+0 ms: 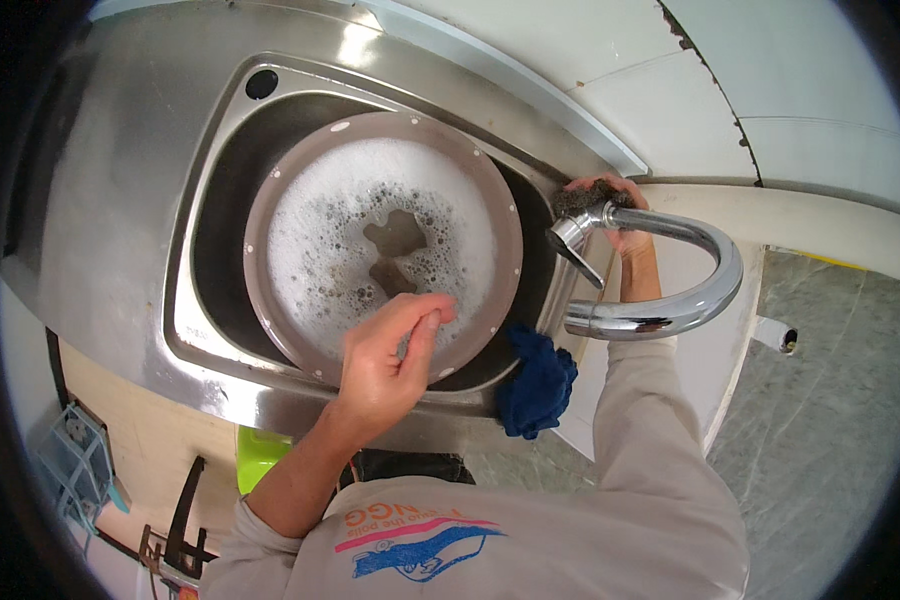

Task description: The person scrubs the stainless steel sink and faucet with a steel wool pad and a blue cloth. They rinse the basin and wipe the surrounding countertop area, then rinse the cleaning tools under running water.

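My left hand (386, 349) is over the near side of a round pinkish basin (257, 251), thumb and fingertips pinched together, with nothing visible between them. White suds (315, 202) cover most of the water in the basin, and darker water shows in the middle. Behind the chrome faucet (709, 300), my right hand (634, 236) holds a dark, fuzzy scouring pad (581, 199) against the sink's right-hand edge. The faucet partly hides that hand and forearm.
The basin sits inside a stainless steel sink (184, 300). A dark blue cloth (538, 382) hangs over its near right corner. White wall panels (645, 97) rise behind. At lower left are a green object (261, 454) and a light blue rack (82, 457).
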Demonstrator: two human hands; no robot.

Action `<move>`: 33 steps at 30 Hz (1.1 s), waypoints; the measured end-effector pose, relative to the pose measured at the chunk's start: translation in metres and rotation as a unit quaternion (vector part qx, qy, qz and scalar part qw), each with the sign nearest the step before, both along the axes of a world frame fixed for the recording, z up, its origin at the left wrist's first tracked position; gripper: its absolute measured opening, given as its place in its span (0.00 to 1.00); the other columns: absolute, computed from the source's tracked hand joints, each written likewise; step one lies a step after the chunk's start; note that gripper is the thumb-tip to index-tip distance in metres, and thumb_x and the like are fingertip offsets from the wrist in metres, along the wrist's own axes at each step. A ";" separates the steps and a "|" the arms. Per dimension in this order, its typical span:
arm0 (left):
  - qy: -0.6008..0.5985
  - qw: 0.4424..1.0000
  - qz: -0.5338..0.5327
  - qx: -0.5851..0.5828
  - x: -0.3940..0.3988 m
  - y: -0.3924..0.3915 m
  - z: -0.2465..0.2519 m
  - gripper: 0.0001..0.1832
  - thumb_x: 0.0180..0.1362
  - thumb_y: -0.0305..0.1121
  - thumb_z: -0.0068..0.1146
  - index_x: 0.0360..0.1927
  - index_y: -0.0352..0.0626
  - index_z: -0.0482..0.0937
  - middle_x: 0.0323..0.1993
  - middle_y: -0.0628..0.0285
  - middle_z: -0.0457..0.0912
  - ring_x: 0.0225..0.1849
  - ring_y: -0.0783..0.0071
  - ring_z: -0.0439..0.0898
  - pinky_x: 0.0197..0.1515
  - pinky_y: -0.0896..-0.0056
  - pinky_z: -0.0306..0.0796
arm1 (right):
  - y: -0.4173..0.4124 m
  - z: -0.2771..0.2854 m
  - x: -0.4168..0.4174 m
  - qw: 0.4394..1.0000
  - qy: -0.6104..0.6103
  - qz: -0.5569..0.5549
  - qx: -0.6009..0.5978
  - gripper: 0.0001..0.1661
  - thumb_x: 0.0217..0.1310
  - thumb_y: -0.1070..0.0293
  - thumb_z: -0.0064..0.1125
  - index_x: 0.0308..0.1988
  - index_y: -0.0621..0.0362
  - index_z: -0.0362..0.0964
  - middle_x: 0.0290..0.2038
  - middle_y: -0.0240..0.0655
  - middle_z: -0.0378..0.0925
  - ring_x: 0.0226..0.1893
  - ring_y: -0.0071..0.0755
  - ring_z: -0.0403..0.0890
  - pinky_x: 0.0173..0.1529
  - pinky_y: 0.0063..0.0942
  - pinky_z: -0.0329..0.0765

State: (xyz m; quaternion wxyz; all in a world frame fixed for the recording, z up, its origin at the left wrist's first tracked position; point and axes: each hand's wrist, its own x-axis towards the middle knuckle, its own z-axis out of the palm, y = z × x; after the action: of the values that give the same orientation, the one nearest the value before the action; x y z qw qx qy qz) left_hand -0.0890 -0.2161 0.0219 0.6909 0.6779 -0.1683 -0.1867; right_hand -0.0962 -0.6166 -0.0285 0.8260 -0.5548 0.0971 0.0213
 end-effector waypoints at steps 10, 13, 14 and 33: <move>-0.002 0.999 -0.034 0.015 -0.017 -0.013 0.002 0.08 0.59 0.20 0.47 0.39 0.35 0.78 0.31 0.57 0.82 0.35 0.72 0.80 0.40 0.74 0.72 | 0.095 -0.012 -0.064 0.938 -0.071 -0.283 -0.190 0.32 0.69 0.56 0.38 0.64 0.64 0.47 0.60 0.41 0.59 0.60 0.36 0.63 0.64 0.34 0.59; -0.008 0.999 -0.030 0.009 -0.018 -0.014 0.003 0.08 0.58 0.20 0.48 0.39 0.36 0.77 0.31 0.56 0.81 0.33 0.67 0.80 0.37 0.73 0.72 | 0.092 0.006 -0.068 0.938 0.037 -0.239 -0.247 0.34 0.70 0.56 0.36 0.65 0.64 0.42 0.63 0.44 0.54 0.61 0.36 0.62 0.65 0.34 0.57; -0.009 1.000 -0.028 0.005 -0.019 -0.016 0.002 0.08 0.57 0.20 0.48 0.39 0.36 0.77 0.30 0.55 0.80 0.32 0.64 0.80 0.35 0.72 0.72 | 0.102 0.019 -0.058 0.946 0.021 -0.245 -0.213 0.32 0.69 0.57 0.37 0.64 0.63 0.47 0.60 0.41 0.59 0.58 0.34 0.63 0.63 0.30 0.59; 0.020 0.976 -0.184 0.111 -0.046 -0.041 0.002 0.08 0.61 0.23 0.47 0.42 0.36 0.76 0.33 0.59 0.81 0.35 0.76 0.80 0.41 0.77 0.72 | 0.072 0.034 -0.054 0.856 -0.091 -0.216 -0.461 0.42 0.48 0.70 0.64 0.61 0.67 0.53 0.57 0.45 0.64 0.56 0.36 0.67 0.58 0.28 0.65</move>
State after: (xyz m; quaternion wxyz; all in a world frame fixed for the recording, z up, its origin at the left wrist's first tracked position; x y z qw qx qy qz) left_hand -0.1353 -0.2566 0.0236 0.5685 0.7039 -0.2547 -0.3412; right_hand -0.1500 -0.5447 0.0057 0.4646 -0.8365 0.1382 -0.2554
